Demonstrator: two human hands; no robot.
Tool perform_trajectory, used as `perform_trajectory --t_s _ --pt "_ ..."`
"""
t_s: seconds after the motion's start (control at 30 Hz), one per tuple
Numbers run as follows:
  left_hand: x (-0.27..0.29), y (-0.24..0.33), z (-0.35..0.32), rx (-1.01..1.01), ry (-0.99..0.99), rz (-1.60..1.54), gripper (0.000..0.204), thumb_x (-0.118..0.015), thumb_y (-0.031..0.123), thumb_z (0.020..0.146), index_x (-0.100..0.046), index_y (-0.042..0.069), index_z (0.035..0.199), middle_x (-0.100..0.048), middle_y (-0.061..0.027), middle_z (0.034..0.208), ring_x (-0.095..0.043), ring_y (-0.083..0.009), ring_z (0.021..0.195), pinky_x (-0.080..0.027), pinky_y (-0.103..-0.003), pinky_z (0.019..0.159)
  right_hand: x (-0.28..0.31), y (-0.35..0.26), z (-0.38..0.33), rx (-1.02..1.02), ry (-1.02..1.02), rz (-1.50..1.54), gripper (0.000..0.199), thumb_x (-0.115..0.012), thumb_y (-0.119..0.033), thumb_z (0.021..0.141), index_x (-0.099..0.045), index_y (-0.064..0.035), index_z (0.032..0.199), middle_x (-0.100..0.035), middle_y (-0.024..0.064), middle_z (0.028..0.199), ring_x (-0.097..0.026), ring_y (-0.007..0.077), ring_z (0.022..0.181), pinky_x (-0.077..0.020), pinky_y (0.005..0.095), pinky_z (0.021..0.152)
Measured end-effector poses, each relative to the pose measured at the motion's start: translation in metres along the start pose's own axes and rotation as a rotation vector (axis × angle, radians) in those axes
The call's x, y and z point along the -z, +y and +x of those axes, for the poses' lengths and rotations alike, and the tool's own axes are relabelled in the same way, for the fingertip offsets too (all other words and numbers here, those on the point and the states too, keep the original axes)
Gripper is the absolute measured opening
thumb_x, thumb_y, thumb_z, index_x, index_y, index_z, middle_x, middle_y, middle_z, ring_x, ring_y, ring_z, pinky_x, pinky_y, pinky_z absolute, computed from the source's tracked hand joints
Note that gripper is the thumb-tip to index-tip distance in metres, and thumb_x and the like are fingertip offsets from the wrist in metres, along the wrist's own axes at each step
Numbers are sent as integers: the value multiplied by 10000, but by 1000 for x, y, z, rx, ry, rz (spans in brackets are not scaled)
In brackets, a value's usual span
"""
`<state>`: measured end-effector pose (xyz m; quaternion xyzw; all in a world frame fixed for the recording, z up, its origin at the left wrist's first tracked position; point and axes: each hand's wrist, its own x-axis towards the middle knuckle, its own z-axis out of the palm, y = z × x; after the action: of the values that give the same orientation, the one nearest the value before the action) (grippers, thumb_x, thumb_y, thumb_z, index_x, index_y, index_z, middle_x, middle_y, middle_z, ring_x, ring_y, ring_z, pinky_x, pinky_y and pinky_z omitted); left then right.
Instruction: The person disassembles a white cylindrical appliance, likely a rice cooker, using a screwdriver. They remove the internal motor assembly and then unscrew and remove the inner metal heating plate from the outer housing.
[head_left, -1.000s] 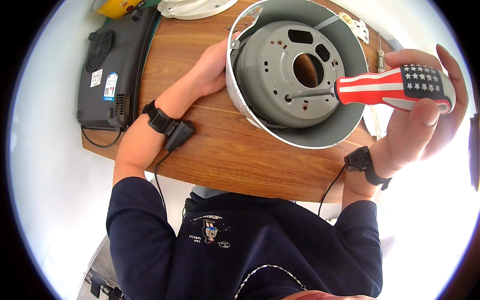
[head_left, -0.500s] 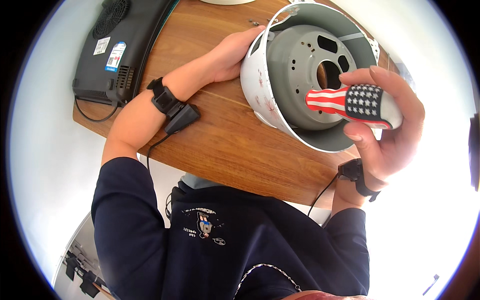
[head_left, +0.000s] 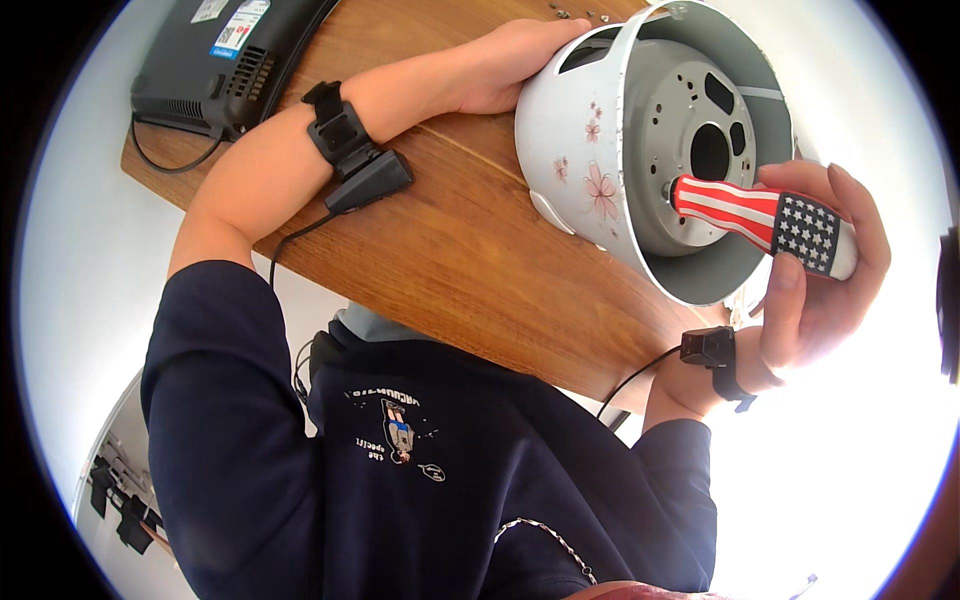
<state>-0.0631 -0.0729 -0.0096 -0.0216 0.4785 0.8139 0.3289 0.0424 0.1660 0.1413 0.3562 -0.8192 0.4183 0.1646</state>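
A: Scanning left to right: black device [head_left: 225, 55] sits at the table's [head_left: 450, 250] far left corner, its cable looping off the edge. Not in play.

B: Left hand [head_left: 500, 65]?

A: Wrapped round the far side of the shell [head_left: 575, 150], fingers hidden behind it. Looks like a one-sided brace, can't tell how firm. Shell is tipped on its side near the table's right edge, open end facing the person.

B: So it can roll.

A: Likely. Round wall on wood, held from one side only. Push hard on the driver and it may pivot or slide toward the edge.

B: Right hand [head_left: 815, 290]?

A: Closed round the striped handle of the screwdriver [head_left: 765, 220], thumb along it. Shaft goes into the shell toward the grey inner plate [head_left: 690, 150]. Tip itself is too small to make out, so can't confirm it's seated on a screw.

B: Risks then?

A: Cam-out if the tip is off-axis; the handle enters at a slant. A slip would scratch the plate or jab toward the left hand. Loose screws [head_left: 575, 13] at the far table edge could get knocked off too.
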Motion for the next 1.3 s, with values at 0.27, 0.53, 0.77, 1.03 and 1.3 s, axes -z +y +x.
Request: perform_trajectory --t_s 0.27,0.53,0.77,1.03,1.3 --pt "4 -1 10 66 -96 -101 485 -359 407 1129 -616 41 1316 -664 -71 1312 -621 -192 1159 -501 -360 1028 0 -10 4 60 -84 -234 657 -756 -214 913 -428 48 1418 -697 247 1047 -712 262 915 -574 324 819" --pt "-6 8 1 47 -50 -97 460 -386 385 1125 -622 37 1312 -680 -88 1271 -641 -189 1107 -519 -357 998 -13 -18 3 2 66 -331 821 -855 -477 801 -548 62 1339 -720 151 950 -724 206 851 -585 247 735" --pt "2 0 -3 -11 -2 6 438 -441 373 1104 -612 30 1314 -649 -80 1288 -615 -170 1150 -509 -359 1003 18 -13 -4 62 520 -533 744 -698 -567 891 -561 47 1286 -731 171 1049 -764 259 795 -646 304 619" --pt "-6 5 -3 -13 2 -22 427 -463 371 1101 -622 47 1329 -668 -63 1265 -632 -151 1134 -512 -347 1009 73 -21 -9 -15 772 -921 521 -385 -496 1029 -555 -45 1228 -577 69 1033 -607 135 776 -581 293 678" --pt "-18 14 -19 -3 97 10 442 -514 376 1085 -617 17 1320 -680 -67 1247 -643 -159 1104 -520 -351 992 65 -16 -1 236 374 -881 711 -487 -696 943 -602 -49 1215 -635 80 982 -643 189 889 -549 399 778"
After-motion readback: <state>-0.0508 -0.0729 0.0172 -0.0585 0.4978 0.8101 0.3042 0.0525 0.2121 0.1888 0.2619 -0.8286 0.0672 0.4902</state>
